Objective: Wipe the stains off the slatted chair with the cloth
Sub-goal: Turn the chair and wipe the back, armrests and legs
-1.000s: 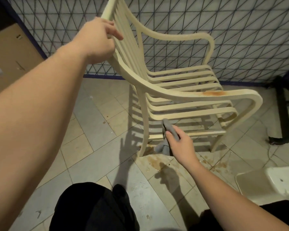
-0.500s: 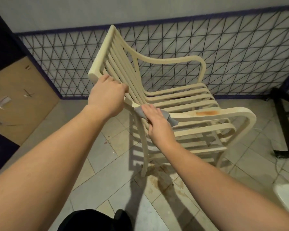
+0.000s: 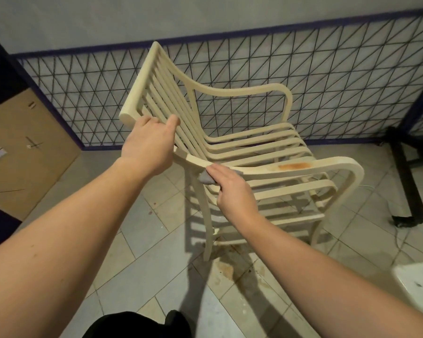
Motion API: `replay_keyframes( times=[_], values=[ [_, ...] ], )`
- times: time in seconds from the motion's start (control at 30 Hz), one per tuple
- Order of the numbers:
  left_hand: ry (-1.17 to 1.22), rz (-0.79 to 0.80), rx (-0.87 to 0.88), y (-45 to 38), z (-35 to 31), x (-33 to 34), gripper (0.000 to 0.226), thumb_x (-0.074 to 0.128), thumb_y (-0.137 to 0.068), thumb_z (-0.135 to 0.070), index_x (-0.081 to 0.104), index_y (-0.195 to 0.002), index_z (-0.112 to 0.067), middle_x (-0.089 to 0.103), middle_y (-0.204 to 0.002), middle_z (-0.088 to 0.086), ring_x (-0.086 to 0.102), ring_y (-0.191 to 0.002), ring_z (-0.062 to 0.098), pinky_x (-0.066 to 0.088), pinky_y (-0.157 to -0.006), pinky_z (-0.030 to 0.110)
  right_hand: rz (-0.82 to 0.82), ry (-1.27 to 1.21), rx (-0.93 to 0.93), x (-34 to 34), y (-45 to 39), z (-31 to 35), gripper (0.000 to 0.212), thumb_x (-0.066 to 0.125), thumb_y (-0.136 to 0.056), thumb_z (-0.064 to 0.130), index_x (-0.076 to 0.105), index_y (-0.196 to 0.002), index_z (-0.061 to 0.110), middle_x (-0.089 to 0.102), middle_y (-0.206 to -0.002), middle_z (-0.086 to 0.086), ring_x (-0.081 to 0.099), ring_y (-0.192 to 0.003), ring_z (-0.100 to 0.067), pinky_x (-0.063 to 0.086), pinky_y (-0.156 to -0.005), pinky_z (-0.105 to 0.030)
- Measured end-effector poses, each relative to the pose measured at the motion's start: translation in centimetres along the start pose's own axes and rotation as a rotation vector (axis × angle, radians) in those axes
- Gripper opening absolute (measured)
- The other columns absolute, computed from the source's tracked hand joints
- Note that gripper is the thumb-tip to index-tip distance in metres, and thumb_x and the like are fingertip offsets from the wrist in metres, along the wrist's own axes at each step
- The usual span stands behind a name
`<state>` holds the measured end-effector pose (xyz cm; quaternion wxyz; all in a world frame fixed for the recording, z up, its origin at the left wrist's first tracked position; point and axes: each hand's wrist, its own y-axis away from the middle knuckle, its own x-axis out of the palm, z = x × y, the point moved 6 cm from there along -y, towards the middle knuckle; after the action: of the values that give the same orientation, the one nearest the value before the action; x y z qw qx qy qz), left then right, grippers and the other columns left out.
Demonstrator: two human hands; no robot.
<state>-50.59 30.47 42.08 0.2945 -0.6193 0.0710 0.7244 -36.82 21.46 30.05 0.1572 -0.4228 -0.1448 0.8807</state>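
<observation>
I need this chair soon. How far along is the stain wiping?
Nothing looks finished. Left hand steadies the cream slatted chair; right hand presses the grey cloth on the near armrest's back end. The orange stain further along remains.

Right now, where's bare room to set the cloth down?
Bare floor tiles between the cardboard and the chair. Seat slats right of the right hand are free. Crowded: near armrest, with cloth and orange stain.
</observation>
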Motion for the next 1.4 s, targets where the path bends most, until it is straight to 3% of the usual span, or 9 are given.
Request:
replay_keyframes(
  times=[0.23,0.4,0.63,0.8,0.93,1.0,1.13,1.27,1.4],
  values=[
    [-0.038,-0.041,0.036,0.0,-0.5,0.2,0.057,0.066,-0.081,-0.006,0.046,-0.131,-0.022,0.070,-0.103,0.002,0.055,-0.106,0.029,0.034,-0.109,0.042,0.073,0.064,0.011,-2.7,-2.7,-2.9,0.066,0.058,-0.079,-0.006,0.055,-0.138,0.025,0.055,-0.138,0.005,0.049,-0.127,-0.020,0.041,-0.108,-0.037],
    [-0.223,0.056,0.063,-0.4,-1.2,-0.1,0.025,0.064,-0.090,-0.015,0.066,-0.112,-0.025,0.069,-0.103,0.002,0.057,-0.104,0.028,0.037,-0.103,0.041,0.146,0.174,0.047,-2.5,1.5,-3.7,0.074,0.052,-0.080,-0.017,0.047,-0.145,0.020,0.044,-0.152,0.002,0.046,-0.134,-0.020,0.041,-0.111,-0.036],
    [-0.106,0.287,0.138,-1.1,-6.4,4.2,0.021,0.057,-0.095,-0.024,0.067,-0.113,-0.027,0.067,-0.104,0.000,0.059,-0.104,0.026,0.039,-0.103,0.043,0.028,-0.080,0.201,-6.7,4.5,-5.9,0.045,0.052,-0.090,0.001,0.060,-0.121,0.033,0.068,-0.109,0.006,0.063,-0.098,-0.016,0.053,-0.088,-0.034],
    [-0.111,0.179,0.190,-0.3,-6.9,5.6,0.021,0.053,-0.089,-0.011,0.055,-0.086,-0.032,0.055,-0.085,-0.006,0.061,-0.092,0.023,0.041,-0.088,0.037,-0.143,0.049,0.065,-9.1,-1.3,-6.6,0.038,0.054,-0.091,0.003,0.068,-0.121,0.022,0.069,-0.118,0.004,0.061,-0.110,-0.016,0.043,-0.098,-0.024],
    [-0.116,0.167,0.185,0.0,-7.1,5.5,0.021,0.051,-0.087,-0.013,0.050,-0.084,-0.033,0.056,-0.088,-0.006,0.061,-0.092,0.022,0.040,-0.086,0.037,0.160,0.174,0.106,-3.9,-2.3,-7.7,0.059,0.046,-0.089,-0.008,0.057,-0.135,0.028,0.058,-0.138,0.002,0.052,-0.128,-0.022,0.043,-0.107,-0.038],
    [-0.115,0.170,0.173,0.0,-7.1,5.6,0.018,0.051,-0.087,-0.014,0.053,-0.085,-0.031,0.059,-0.088,-0.005,0.061,-0.090,0.022,0.040,-0.086,0.036,0.130,0.163,0.104,-3.1,0.1,-7.2,0.076,0.044,-0.079,-0.022,0.056,-0.138,0.025,0.054,-0.143,0.002,0.047,-0.135,-0.019,0.037,-0.114,-0.038],
    [-0.099,0.164,0.179,0.1,-7.0,5.8,0.020,0.052,-0.087,-0.013,0.050,-0.084,-0.033,0.058,-0.088,-0.005,0.059,-0.089,0.022,0.039,-0.086,0.037,0.163,0.147,-0.055,-3.0,5.1,-5.2,0.062,0.058,-0.075,-0.014,0.067,-0.124,0.023,0.068,-0.126,0.004,0.062,-0.117,-0.017,0.052,-0.099,-0.041],
    [-0.090,0.163,0.180,0.3,-7.0,5.8,0.020,0.054,-0.087,-0.014,0.048,-0.082,-0.033,0.057,-0.089,-0.007,0.057,-0.090,0.021,0.036,-0.086,0.036,-0.077,0.120,-0.123,-6.1,2.3,-4.6,0.049,0.076,-0.077,0.001,0.069,-0.123,0.012,0.067,-0.127,-0.003,0.061,-0.119,-0.018,0.041,-0.109,-0.030],
    [-0.081,0.155,0.180,0.3,-7.1,5.5,0.019,0.054,-0.088,-0.014,0.049,-0.083,-0.032,0.056,-0.089,-0.007,0.056,-0.090,0.021,0.035,-0.085,0.036,0.041,0.163,-0.030,-6.5,-2.3,-7.1,0.046,0.061,-0.076,-0.006,0.069,-0.110,0.024,0.065,-0.113,0.007,0.059,-0.106,-0.004,0.046,-0.097,-0.021]
  ],
)
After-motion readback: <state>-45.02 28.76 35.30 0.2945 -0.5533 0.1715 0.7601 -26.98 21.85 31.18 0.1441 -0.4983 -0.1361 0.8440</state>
